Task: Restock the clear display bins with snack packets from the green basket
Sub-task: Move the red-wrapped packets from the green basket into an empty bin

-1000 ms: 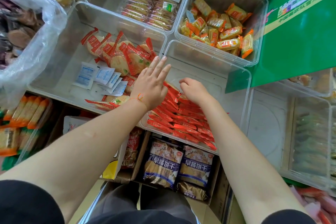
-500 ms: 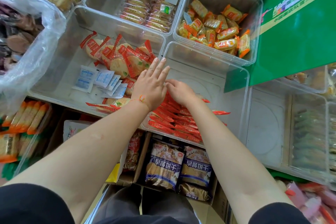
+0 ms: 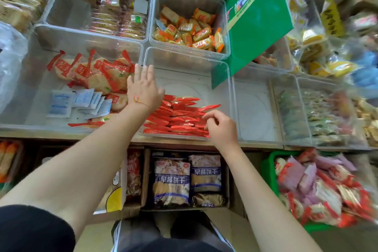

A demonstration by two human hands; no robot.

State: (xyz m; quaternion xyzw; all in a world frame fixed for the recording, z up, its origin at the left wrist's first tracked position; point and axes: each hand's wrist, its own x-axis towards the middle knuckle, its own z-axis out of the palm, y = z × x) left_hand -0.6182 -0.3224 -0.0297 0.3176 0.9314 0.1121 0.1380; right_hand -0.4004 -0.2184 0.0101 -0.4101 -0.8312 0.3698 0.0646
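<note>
A clear display bin (image 3: 184, 55) in the middle holds a stack of red snack packets (image 3: 180, 116) along its near side. My left hand (image 3: 143, 88) lies flat and open against the bin's left wall, fingers spread, beside the stack. My right hand (image 3: 219, 127) hovers at the stack's right end with fingers curled loosely and nothing in them. The green basket (image 3: 268, 170) stands at the lower right, heaped with red, white and purple snack packets (image 3: 319, 184), blurred.
A bin (image 3: 36, 67) at left holds red-wrapped round crackers and white sachets. Behind are bins of orange packets (image 3: 190, 30) and biscuits. A green carton (image 3: 257, 20) leans at the right. An empty clear bin (image 3: 255, 112) sits right of the stack. Boxes of bagged biscuits (image 3: 186, 180) stand below the shelf.
My right hand has drawn back from the stack's far left to its right near end. The view has swung right, bringing the green basket into sight. My left hand stays put.
</note>
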